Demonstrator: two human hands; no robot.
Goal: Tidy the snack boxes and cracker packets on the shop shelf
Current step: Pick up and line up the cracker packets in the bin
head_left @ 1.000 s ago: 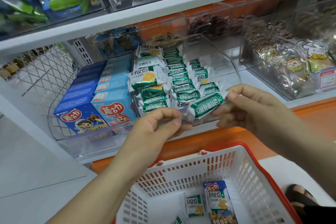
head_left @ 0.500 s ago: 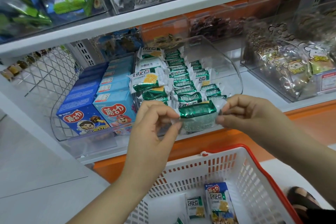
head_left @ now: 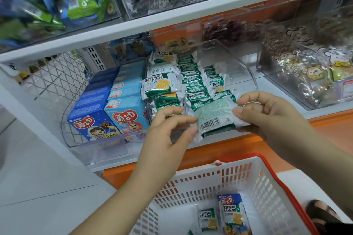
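Basket nearest, spare packets inside. Above it, left hand and right hand each pinch one end of a green cracker packet, barcode up, just before the clear bin. Advice: turn it label-forward and slot it on edge at the front of the short right row.

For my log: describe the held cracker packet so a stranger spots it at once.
Right of the blue snack boxes on the lower shelf sits a clear bin of green packets. Before it, the left hand and right hand pinch one cracker packet. Only it is in hand, barcode side up.
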